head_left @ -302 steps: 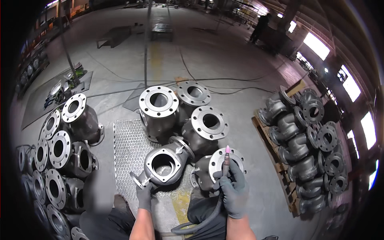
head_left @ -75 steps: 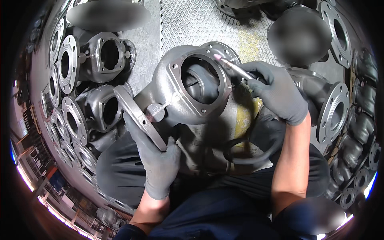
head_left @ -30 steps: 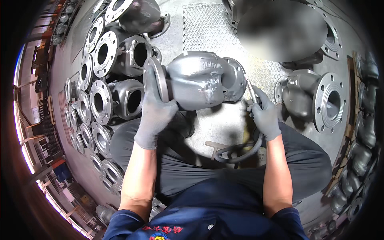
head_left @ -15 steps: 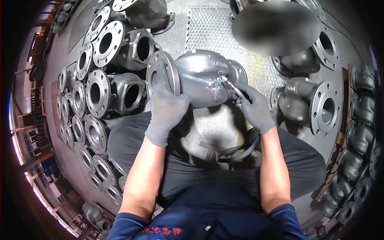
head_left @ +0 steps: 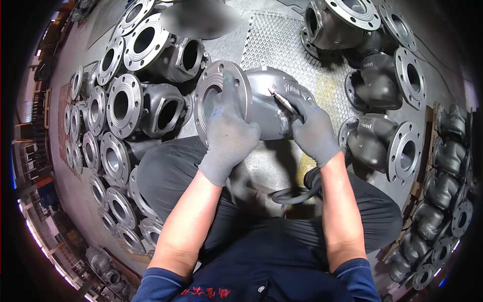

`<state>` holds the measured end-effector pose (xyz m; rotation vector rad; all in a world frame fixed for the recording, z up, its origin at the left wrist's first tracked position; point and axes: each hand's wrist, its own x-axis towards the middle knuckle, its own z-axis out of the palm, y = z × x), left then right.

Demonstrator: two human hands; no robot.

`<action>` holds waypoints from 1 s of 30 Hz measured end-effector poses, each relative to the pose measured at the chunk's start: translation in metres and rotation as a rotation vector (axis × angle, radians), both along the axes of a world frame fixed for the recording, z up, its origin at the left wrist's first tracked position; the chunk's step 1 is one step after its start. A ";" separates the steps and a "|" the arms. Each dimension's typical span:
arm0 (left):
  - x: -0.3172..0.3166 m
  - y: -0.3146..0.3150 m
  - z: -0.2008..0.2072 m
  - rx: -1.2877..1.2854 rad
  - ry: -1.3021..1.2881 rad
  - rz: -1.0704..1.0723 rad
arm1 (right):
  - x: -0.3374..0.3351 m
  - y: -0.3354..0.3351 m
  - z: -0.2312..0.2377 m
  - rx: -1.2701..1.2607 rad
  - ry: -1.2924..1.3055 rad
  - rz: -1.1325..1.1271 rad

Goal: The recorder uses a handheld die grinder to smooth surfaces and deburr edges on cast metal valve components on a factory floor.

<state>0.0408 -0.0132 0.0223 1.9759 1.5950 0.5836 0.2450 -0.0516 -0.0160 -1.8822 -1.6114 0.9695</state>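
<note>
A grey cast-metal valve body (head_left: 262,111) with round end flanges lies before me, above my lap. My left hand (head_left: 229,138), in a grey glove, is closed on its left flange (head_left: 243,90), with a finger stretched up across the flange. My gloved right hand (head_left: 317,132) grips a slim pen-shaped tool (head_left: 283,102) with a pinkish pointed tip. That tip is at the upper surface of the body, close to raised cast markings. My right hand partly covers the body's right end.
Several flanged valve bodies (head_left: 121,106) are stacked at the left. More castings (head_left: 375,141) stand at the right, and others (head_left: 436,194) form a row farther right. A diamond-pattern metal plate (head_left: 274,43) lies beyond. A black hose (head_left: 298,196) curls near my right knee.
The tool's tip has moved left over the valve body, nearer the held flange. That flange shows its face more now. The whole view has shifted, and both hands keep their grip.
</note>
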 end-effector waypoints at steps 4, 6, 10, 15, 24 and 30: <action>0.003 -0.001 0.004 -0.090 -0.066 0.039 | 0.009 0.005 0.002 0.119 -0.083 0.049; 0.004 -0.002 0.006 -0.080 -0.058 0.039 | 0.011 0.008 0.007 0.097 -0.111 0.048; 0.005 -0.002 0.002 -0.024 -0.036 0.043 | 0.012 0.007 0.011 0.099 -0.060 0.142; 0.007 0.004 -0.001 -0.015 -0.075 0.024 | 0.031 -0.006 0.008 0.058 -0.023 -0.083; -0.012 -0.001 -0.001 0.050 0.095 -0.228 | 0.073 -0.112 -0.046 -0.128 0.423 -0.696; -0.013 -0.010 -0.001 0.077 0.094 -0.253 | 0.069 -0.129 -0.076 -0.140 0.326 -0.584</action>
